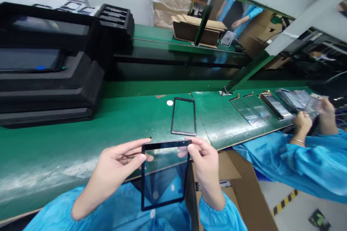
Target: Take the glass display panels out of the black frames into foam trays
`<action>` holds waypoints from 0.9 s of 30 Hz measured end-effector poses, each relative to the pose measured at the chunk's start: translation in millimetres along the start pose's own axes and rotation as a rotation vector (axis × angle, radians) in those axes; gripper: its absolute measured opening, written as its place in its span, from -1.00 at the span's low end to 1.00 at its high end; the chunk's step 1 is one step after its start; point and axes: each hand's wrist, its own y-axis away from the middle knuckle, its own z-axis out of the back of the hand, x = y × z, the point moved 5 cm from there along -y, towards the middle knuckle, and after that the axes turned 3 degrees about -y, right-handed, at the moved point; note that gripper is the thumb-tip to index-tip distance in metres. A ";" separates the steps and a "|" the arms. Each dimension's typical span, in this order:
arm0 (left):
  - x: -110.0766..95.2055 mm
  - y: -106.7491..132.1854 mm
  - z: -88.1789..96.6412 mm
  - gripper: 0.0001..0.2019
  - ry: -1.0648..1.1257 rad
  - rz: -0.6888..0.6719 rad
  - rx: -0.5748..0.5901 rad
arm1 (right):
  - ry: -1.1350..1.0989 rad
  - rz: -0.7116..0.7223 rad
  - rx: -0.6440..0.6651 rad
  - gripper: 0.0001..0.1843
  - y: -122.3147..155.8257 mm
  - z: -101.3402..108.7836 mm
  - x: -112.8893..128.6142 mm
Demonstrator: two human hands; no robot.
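Note:
I hold a clear glass panel with a black border (165, 177) upright in front of me, just off the near edge of the green bench. My left hand (119, 166) pinches its top left corner. My right hand (204, 162) pinches the top right corner. Both wrists come out of blue sleeves. A second black-bordered glass panel (184, 116) lies flat on the green bench (121, 122) just beyond my hands. A small white disc (169, 103) lies beside its far left corner.
Black foam trays (46, 86) are stacked at the left. To my right a co-worker in blue (298, 158) handles panels; several panels (260, 106) lie in a row there. A brown carton (235, 187) stands below my right hand. Cardboard stacks (199, 29) sit on the far bench.

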 end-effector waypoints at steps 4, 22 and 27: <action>7.5 -2.4 4.4 -0.59 -0.003 -0.018 -0.012 | -0.019 -0.015 0.002 -0.66 1.0 -2.7 0.2; -15.2 -3.3 -6.0 -0.68 -0.175 -0.009 0.178 | 0.021 -0.251 0.263 -0.44 -5.5 18.3 -30.0; -1.3 1.8 4.9 -0.59 0.020 0.043 0.005 | -0.077 -0.249 0.069 -0.41 -2.8 31.5 -38.4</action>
